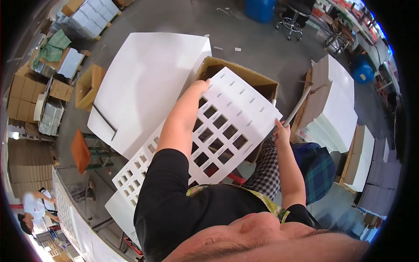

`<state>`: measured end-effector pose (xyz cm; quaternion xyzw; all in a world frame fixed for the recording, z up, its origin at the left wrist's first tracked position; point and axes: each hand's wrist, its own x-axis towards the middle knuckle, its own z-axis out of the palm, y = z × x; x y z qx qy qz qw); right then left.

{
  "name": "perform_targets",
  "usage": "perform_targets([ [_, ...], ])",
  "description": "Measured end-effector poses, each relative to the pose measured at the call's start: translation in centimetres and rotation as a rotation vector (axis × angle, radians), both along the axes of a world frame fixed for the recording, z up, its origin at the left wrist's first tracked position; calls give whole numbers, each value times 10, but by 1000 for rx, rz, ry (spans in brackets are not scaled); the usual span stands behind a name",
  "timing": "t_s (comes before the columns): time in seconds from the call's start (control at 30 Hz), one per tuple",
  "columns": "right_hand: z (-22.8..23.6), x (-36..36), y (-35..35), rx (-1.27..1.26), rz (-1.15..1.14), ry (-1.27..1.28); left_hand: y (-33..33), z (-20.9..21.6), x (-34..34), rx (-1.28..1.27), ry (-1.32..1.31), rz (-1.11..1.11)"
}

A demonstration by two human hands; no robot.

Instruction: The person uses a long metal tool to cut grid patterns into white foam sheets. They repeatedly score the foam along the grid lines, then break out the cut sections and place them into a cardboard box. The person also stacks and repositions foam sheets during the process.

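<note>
White sheet (233, 119), punched with square holes, is in both hands, in front of me and partly over the open cardboard box (244, 69). My left hand (201, 86) grips its left edge up near the far end; my right hand (281, 131) pinches by the far right corner. Both hands look closed on it; fingers underneath are hidden.

Relation: sheet spans between the hands, most of it running from them back toward my body. Long axis goes far-right to near-left, slantwise across my front. Neither hand is clearly nearer; both sit toward the far end.

Pointing: the end with small print and no holes faces away, up and right. Punched part comes back toward my chest, partly behind my left arm.

Also: gray rod (300, 104) right by my right hand, can't tell if gripped. Another punched sheet (132, 163) lies left of my left arm.
</note>
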<state>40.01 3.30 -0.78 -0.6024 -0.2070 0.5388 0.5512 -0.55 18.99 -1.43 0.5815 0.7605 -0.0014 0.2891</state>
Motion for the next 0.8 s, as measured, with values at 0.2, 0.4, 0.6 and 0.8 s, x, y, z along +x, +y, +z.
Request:
perform_targets([
  [0.2, 8, 11, -18, 100, 61, -622, -11, 2, -9, 93, -116, -2],
  [0.4, 71, -31, -91, 228, 614, -441, -13, 4, -5, 140, -126, 10],
  [0.6, 24, -63, -102, 26, 768, -348, -11, 4, -1, 159, -146, -28],
  [0.8, 74, -78, -104, 127, 857, -661, -8, -1, -11, 77, -195, -32],
])
